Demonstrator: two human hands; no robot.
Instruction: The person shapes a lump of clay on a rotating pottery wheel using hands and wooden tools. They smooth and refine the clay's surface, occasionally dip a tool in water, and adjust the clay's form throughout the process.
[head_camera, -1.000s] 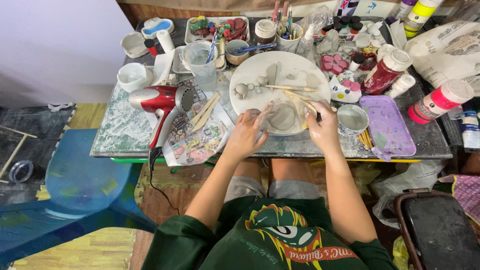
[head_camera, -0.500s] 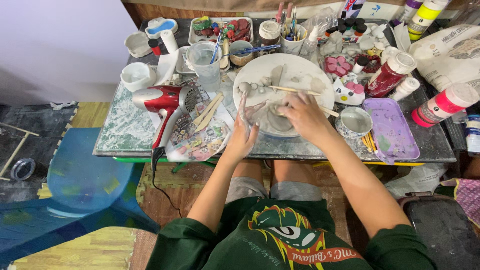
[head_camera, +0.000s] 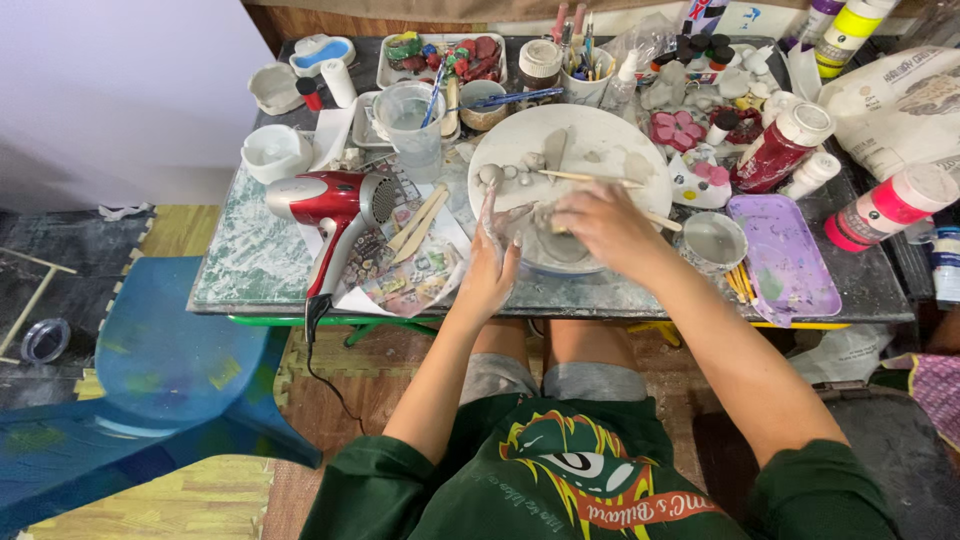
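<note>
- Far left, around 9 o'clock on the desk (head_camera: 250, 270): bare marbled surface, pretty much the only open patch. The near edge runs just under it, and a blue plastic chair (head_camera: 150, 360) sits on the floor beyond that corner.
- Next over, a red hair dryer (head_camera: 330, 200) lies on its side with its cord hanging off the near edge, so that's one snag risk for an elbow. Flat wooden sticks (head_camera: 420, 220) rest on printed paper right beside it.
- Left hand (head_camera: 487, 270) is open, fingers straight and together, edge-on against the 9 o'clock side of the grey clay piece (head_camera: 545, 240), bracing it as far as I can tell.
- The clay piece sits at about 6 o'clock on the big round white board (head_camera: 570, 160), close to the near desk edge. It looks like a shallow bowl-ish form, still rough and wet-looking, so I'd say shaping is partway, not finished. Small clay balls (head_camera: 505, 172) and bits at 10 o'clock on the board are unused.
- Right hand (head_camera: 600, 225) curls over the top of the clay, fingers bent down onto it; can't tell if it's pinching or just pressing.
- Right of that: a small clay-smeared cup (head_camera: 712, 242), a purple tray (head_camera: 785, 250), and a red paint bottle (head_camera: 780, 150) lying tilted. Crowded from 12 to 3 o'clock, barely any room to move there.
</note>
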